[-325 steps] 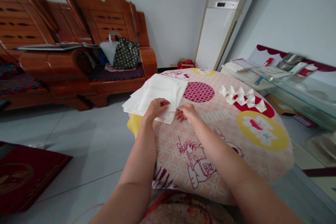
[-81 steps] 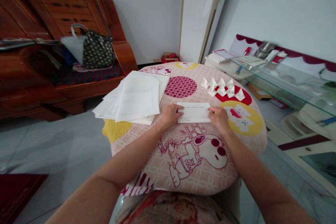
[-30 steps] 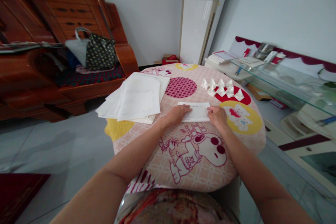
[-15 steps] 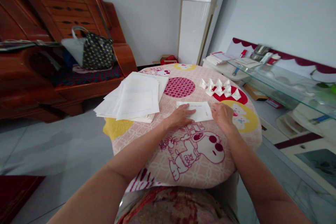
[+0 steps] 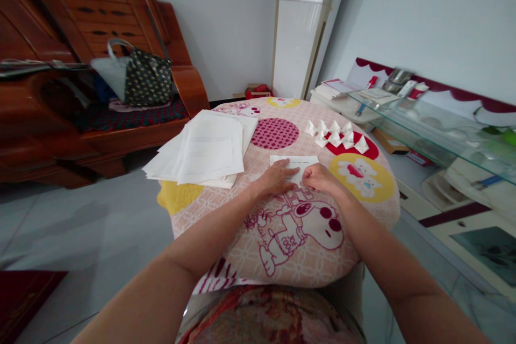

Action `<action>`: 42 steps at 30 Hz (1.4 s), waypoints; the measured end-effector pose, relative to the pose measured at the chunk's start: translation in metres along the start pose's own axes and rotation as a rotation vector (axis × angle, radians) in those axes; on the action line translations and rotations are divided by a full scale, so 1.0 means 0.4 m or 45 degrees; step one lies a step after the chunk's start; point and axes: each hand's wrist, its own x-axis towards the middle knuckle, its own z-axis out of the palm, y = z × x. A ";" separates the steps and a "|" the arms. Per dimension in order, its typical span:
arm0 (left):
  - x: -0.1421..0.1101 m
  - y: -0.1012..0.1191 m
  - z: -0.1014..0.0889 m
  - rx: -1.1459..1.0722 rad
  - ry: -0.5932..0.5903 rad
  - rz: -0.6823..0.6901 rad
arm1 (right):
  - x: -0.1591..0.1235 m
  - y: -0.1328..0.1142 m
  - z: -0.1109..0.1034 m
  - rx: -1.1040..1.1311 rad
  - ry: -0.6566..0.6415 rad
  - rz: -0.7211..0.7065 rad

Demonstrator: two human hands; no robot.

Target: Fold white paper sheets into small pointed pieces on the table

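Observation:
A small folded sheet of white paper (image 5: 303, 160) with faint print lies on the table in front of me. My left hand (image 5: 277, 177) rests flat across its left part, fingers stretched out. At the paper's near right side, my right hand (image 5: 317, 178) is closed, its curled fingers pressed together on the edge. Both hands cover much of the sheet's lower half. Beyond them to the right stand several folded white paper pieces (image 5: 335, 138) with pointed tops, set out in two rows.
A loose stack of white paper sheets (image 5: 212, 148) lies to the left on the patterned tablecloth (image 5: 258, 226). Right of the table is a glass shelf (image 5: 427, 126) with metal bowls (image 5: 397, 80). A wooden bench (image 5: 108, 5) with a dotted bag (image 5: 147, 78) stands at the left.
My right hand has moved left, from the paper's right edge to its near edge, its fingers now curled. The left hand has stayed put on the sheet.

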 end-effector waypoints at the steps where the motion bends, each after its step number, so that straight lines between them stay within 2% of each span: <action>1: 0.000 0.001 0.000 0.001 -0.003 -0.007 | 0.001 -0.003 0.003 -0.036 0.004 -0.015; 5: -0.001 0.004 -0.003 -0.006 -0.011 -0.012 | 0.008 -0.010 0.016 -0.149 0.038 -0.060; 8: -0.002 0.002 -0.001 -0.010 0.008 0.002 | 0.005 0.005 0.008 -0.167 0.034 -0.011; 17: -0.001 0.002 -0.001 -0.021 0.022 -0.006 | -0.038 0.131 -0.093 -0.128 0.095 0.163; 21: -0.002 0.002 -0.005 -0.004 0.008 0.003 | -0.040 0.136 -0.117 -0.194 0.271 0.239; 24: -0.002 0.002 -0.006 0.001 0.031 0.011 | -0.026 0.089 -0.090 0.108 0.299 0.063; 26: -0.002 0.007 -0.004 -0.010 0.043 -0.008 | -0.015 0.053 -0.057 0.225 0.233 -0.040; 30: 0.002 0.024 0.009 -0.048 0.120 -0.133 | 0.000 0.018 -0.005 0.093 0.167 -0.110; 34: 0.005 0.032 0.021 -0.057 0.168 -0.173 | 0.009 0.029 0.006 0.018 0.193 -0.138; 38: -0.012 0.020 0.006 -0.038 0.097 -0.191 | 0.013 0.039 0.004 0.029 0.191 -0.120; 42: -0.047 -0.002 -0.030 -0.002 -0.055 -0.186 | 0.011 0.035 0.004 0.068 0.193 -0.118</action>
